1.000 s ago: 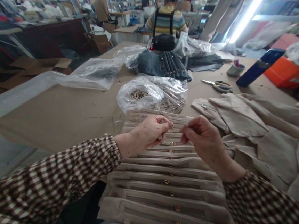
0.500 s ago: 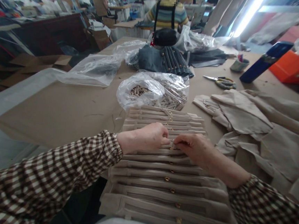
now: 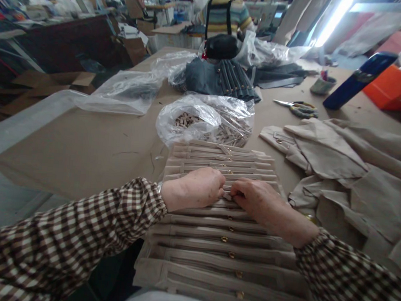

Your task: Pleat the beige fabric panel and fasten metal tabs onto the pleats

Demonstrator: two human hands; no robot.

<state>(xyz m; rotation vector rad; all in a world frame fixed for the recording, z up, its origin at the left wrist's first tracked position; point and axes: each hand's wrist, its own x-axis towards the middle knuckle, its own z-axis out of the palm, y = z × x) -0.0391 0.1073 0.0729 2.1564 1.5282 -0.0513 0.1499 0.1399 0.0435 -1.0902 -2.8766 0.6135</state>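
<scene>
To the left of the row of beige zippered pieces [image 3: 228,251], the tabletop [image 3: 81,149] offers a wide way in, crossed only by thin loose threads [image 3: 126,153]. Straight ahead, a clear plastic bag of small beige pieces [image 3: 188,133] blocks the far end, with dark zippered fabric [image 3: 210,78] behind it. On the right, crumpled beige cloth [image 3: 354,159] leaves just a narrow strip beside the row; farther up, bare surface opens between the bag and the scissors [image 3: 300,109]. The hands [image 3: 199,190] stand close together, with little room between.
</scene>
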